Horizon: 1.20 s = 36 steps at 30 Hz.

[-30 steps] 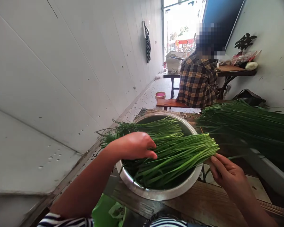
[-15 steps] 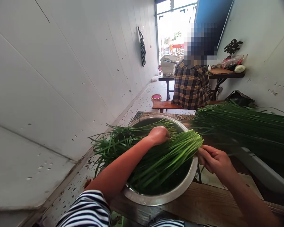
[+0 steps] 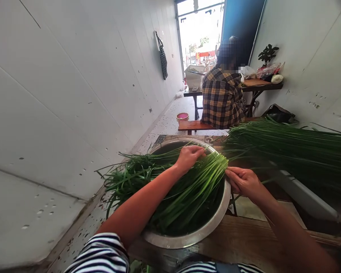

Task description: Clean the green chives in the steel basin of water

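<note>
Found left hand (image 3: 189,157) laid on top of a bundle of long green chive stalks (image 3: 187,193), fingers curled down onto it; could not tell whether gripping or only pressing. Found right hand (image 3: 243,181) just beside, fingertips (image 3: 229,175) pinched narrow on the cut ends of that bundle. Noted the bundle lying slantwise across a round shiny steel bowl (image 3: 216,223), leaf tips spilling over its left rim. Noted the bowl standing on a worn brown wooden table (image 3: 244,239). Logged a larger heap of loose green chives (image 3: 290,151) to the right, apart from the bowl. Beyond, logged a person in a brown plaid shirt (image 3: 220,98), back turned, seated on a low wooden bench (image 3: 191,125); a small pink basin (image 3: 182,116) on the speckled floor near it; a checked cloth (image 3: 162,60) hung on the white wall.
</note>
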Each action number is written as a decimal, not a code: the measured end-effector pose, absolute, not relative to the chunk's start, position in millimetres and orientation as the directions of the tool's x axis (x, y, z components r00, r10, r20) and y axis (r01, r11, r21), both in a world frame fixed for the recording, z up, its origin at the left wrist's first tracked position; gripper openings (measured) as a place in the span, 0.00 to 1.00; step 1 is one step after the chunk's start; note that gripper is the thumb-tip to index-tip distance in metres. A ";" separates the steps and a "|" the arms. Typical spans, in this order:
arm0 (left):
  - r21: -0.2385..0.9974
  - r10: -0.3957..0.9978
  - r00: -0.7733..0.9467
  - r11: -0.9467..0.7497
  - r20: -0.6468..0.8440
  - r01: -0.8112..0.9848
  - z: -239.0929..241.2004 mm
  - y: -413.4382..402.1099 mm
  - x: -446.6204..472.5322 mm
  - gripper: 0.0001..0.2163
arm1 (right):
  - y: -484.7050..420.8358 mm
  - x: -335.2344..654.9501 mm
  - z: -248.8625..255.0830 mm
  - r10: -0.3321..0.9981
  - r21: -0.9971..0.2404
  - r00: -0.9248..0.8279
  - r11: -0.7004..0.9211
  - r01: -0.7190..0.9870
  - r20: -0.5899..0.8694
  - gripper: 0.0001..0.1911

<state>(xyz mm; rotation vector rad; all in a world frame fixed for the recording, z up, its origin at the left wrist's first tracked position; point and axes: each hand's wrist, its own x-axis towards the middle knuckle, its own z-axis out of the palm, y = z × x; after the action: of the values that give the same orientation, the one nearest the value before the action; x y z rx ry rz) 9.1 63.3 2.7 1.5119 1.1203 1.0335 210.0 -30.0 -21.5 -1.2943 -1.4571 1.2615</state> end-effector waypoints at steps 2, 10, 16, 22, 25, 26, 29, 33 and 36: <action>0.992 0.977 0.207 -0.079 0.058 0.094 0.1 63.5 10.6 0.10 | -30.1 209.8 -20.0 0.985 -0.978 -0.163 -0.024 0.207 -0.059 0.21; 0.999 0.978 0.206 -0.028 0.023 0.023 -4.3 65.9 12.5 0.11 | -31.9 209.5 -15.3 0.983 -0.974 -0.157 -0.056 0.218 -0.092 0.21; 0.999 0.979 0.201 -0.031 0.026 0.021 -6.3 67.0 12.5 0.11 | -31.4 209.0 -16.3 0.978 -0.985 -0.179 -0.074 0.156 -0.102 0.21; 0.998 0.981 0.189 -0.054 0.049 0.021 -5.0 67.0 12.5 0.11 | -29.8 209.9 -16.1 0.974 -0.983 -0.194 -0.085 0.162 -0.116 0.22; 0.999 0.979 0.198 -0.047 0.048 -0.007 -4.5 66.6 13.0 0.11 | -31.2 208.8 -13.4 0.972 -0.984 -0.202 -0.089 0.153 -0.119 0.22; 0.999 0.979 0.198 -0.045 0.047 -0.012 -4.5 66.7 13.1 0.11 | -31.7 208.4 -12.6 0.974 -0.985 -0.194 -0.090 0.149 -0.118 0.22; 0.998 0.981 0.184 -0.057 0.057 -0.007 -5.1 67.3 13.0 0.11 | -32.3 208.5 -12.1 0.973 -0.986 -0.196 -0.093 0.140 -0.119 0.23; 0.997 0.978 0.193 -0.075 0.072 0.009 -5.1 67.2 12.3 0.11 | -31.5 210.1 -14.8 0.968 -0.984 -0.218 -0.088 0.152 -0.120 0.23; 0.997 0.977 0.203 -0.073 0.068 0.019 -4.3 66.3 11.9 0.11 | -32.0 209.7 -15.7 0.975 -0.985 -0.195 -0.081 0.149 -0.110 0.23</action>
<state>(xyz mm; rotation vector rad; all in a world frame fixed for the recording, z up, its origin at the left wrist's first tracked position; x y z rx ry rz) 11.9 66.3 -4.3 1.3700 1.0414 1.0949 209.7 -32.0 -15.7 -1.2835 -1.4202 1.3638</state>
